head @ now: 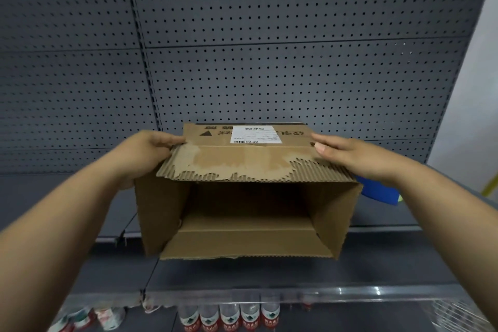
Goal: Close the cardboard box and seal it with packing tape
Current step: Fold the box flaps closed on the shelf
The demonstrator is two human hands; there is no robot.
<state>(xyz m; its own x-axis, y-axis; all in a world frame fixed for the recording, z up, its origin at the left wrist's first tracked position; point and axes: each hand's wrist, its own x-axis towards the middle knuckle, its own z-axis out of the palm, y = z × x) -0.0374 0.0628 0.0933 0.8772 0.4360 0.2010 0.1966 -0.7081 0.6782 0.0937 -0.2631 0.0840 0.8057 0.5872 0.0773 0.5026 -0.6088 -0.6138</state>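
A brown cardboard box (334, 213) rests on a grey shelf, its open mouth turned toward me and its inside empty. The upper flap (242, 162) has its paper layer torn away, baring the corrugation. A white shipping label (256, 134) sits on the box's top face. My left hand (145, 153) grips the flap's left corner. My right hand (358, 156) lies with fingers stretched over the flap's right corner. The lower flap (242, 245) lies flat toward me. No tape roll is visible.
A grey pegboard wall (269, 62) stands behind the shelf (404, 264). A blue object (380, 191) lies just right of the box, partly hidden by my right forearm. Several water bottles (229, 315) stand on the shelf below, under a clear front rail.
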